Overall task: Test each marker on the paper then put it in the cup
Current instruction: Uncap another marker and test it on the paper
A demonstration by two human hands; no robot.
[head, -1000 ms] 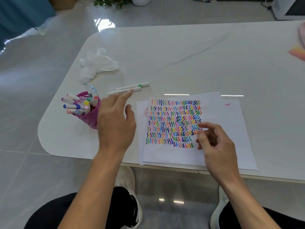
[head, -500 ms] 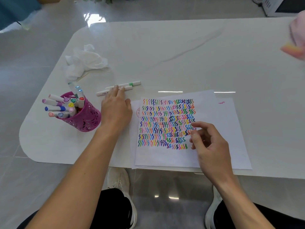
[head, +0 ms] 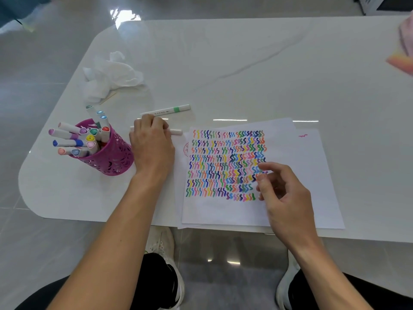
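While left hand [head: 152, 144] covers marker [head: 176, 131], cannot tell its grip; right hand [head: 283, 193] loosely curled, empty.

The bench [head: 245, 63] looks like smooth, glossy white stone with faint grey veins and bright light streaks. The paper [head: 223, 211] is matt white. The pierced magenta cup [head: 111, 157] has a mild sheen; plastic or metal, unclear. The marker [head: 166, 111] is smooth white plastic. The tissue [head: 109, 74] is soft, crumpled, matt. The floor [head: 44, 63] is glossy tile.
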